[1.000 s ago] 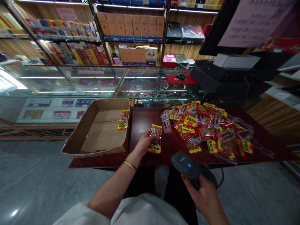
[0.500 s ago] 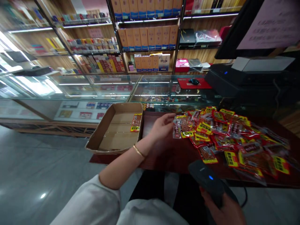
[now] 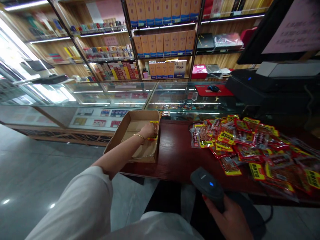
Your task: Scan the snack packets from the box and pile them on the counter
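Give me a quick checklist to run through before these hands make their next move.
1. Scanner held: ok, in the right hand.
2. Scanner light on: ok, glowing blue.
3. Left hand at the box: ok, beside a packet there.
4. Left hand gripping that packet: cannot tell, fingertips unclear.
5. Pile neatly stacked: not ok, its packets overlap at odd angles.
6. Scanner apart from the pile: ok.

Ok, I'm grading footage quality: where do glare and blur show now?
Head view: bright glare bleaches the upper left edge; pale sheen marks the dark tabletop. Head view again: the left hand and the packet by it look soft; lettering on the pink sheet is too blurred to read.
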The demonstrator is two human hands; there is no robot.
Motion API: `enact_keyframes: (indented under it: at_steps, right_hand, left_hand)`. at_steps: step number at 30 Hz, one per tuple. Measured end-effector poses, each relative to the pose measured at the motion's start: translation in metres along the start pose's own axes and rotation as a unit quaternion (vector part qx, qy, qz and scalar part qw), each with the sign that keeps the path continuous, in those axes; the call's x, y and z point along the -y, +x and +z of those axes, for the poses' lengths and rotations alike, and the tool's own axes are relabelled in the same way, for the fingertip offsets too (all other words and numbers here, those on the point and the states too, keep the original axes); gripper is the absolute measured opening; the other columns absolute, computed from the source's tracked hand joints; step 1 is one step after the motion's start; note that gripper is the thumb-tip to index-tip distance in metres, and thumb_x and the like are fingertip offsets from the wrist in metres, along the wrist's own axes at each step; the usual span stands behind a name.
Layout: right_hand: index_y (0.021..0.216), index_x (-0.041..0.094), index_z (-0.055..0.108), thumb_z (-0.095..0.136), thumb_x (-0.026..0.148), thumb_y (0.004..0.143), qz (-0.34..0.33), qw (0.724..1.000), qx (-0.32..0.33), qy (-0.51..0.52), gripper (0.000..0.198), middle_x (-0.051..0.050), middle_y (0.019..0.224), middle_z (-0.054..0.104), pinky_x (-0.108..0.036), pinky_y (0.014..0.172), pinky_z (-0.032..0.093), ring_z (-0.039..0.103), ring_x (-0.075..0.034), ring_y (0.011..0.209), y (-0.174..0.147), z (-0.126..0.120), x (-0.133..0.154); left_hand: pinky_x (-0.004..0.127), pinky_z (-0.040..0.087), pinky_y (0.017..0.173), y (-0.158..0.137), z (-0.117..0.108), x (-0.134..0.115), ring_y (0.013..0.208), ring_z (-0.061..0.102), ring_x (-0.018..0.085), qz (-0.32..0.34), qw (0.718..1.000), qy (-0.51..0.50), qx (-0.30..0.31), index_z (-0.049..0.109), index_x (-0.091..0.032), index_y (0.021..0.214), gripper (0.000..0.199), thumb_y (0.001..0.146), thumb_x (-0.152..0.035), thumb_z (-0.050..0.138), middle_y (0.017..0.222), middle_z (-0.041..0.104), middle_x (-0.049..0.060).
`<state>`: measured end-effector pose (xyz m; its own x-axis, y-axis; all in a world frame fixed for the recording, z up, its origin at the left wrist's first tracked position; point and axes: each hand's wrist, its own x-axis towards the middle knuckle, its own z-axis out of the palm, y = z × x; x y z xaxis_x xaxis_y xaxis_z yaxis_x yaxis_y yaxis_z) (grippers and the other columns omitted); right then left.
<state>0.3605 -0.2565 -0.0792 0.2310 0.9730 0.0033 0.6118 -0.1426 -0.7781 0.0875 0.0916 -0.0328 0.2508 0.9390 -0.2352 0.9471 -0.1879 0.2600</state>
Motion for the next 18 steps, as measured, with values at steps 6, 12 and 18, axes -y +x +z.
enact_keyframes:
  at_steps: [6,12,18]
  right_hand:
    - [0.1,0.022,0.079,0.061,0.054,0.087,0.001,1.0,0.0,0.011,0.039,-0.008,0.093,0.084,-0.031,0.08,0.063,0.08,-0.029,0.088,-0.007,-0.005,-0.003]
    - [0.088,0.021,0.079,0.064,0.056,0.086,0.017,0.998,-0.058,0.017,0.038,-0.009,0.081,0.083,-0.032,0.078,0.062,0.079,-0.028,0.077,-0.011,-0.006,-0.009]
    - [0.083,0.022,0.08,0.064,0.052,0.087,-0.037,0.997,-0.06,0.017,0.035,-0.007,0.072,0.081,-0.03,0.067,0.063,0.078,-0.026,0.065,-0.006,-0.011,-0.002]
  left_hand:
    - [0.03,0.053,0.072,-0.005,-0.02,0.004,0.085,0.072,0.028,-0.081,0.994,-0.068,-0.04,0.073,-0.008,0.104,0.03,0.075,-0.017,0.067,0.092,0.075,0.015]
    - [0.03,0.053,0.079,-0.091,-0.051,-0.028,0.092,0.068,0.022,0.08,0.906,-0.365,-0.2,0.067,-0.015,0.12,0.041,0.085,-0.032,0.058,0.109,0.073,0.008]
    - [0.029,0.052,0.075,-0.14,0.041,-0.09,0.081,0.068,0.019,0.101,0.786,-0.586,0.169,0.072,-0.015,0.114,0.043,0.074,-0.03,0.071,0.096,0.076,0.006]
